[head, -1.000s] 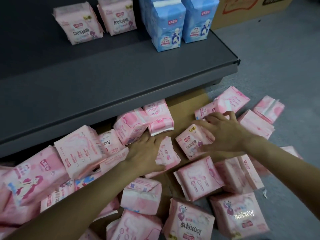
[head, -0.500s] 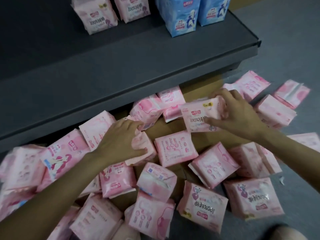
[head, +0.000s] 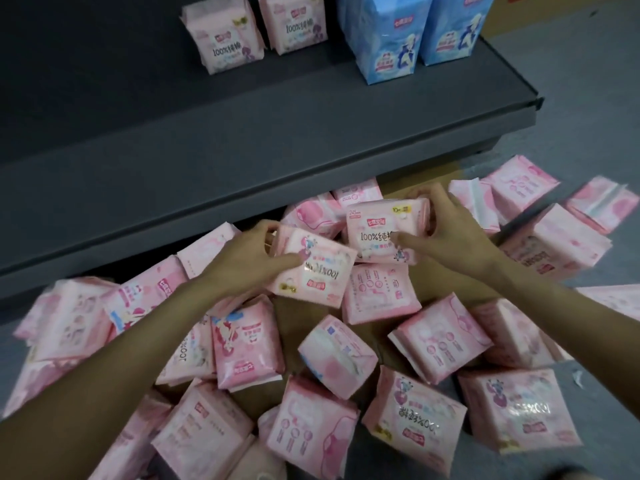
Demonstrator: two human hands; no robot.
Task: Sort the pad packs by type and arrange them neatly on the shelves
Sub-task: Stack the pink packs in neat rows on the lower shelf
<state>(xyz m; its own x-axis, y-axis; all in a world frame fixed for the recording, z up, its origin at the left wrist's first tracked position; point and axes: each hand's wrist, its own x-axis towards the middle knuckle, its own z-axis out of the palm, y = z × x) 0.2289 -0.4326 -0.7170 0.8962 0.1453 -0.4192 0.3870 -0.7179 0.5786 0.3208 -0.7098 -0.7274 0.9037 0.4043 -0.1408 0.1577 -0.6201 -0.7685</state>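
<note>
My left hand (head: 249,256) grips a pink pad pack (head: 317,275) turned upside down, lifted just above the heap. My right hand (head: 450,233) holds another pink pack (head: 377,230) upright, its "100%" print facing me, fingers over its top edge and thumb on its front. The two packs nearly touch in front of the dark grey shelf (head: 242,143). On the shelf stand two pink packs (head: 225,39) and two taller blue packs (head: 384,39) side by side.
Several pink packs (head: 426,341) lie scattered on flattened cardboard (head: 287,317) and the grey floor (head: 571,81), all around both forearms. A cardboard box (head: 502,15) stands behind the shelf's right end. The shelf's left part holds nothing.
My left hand has picked a pack out of the heap and brought it toward the middle. My right hand has turned its pack upright and moved it closer to the other.
</note>
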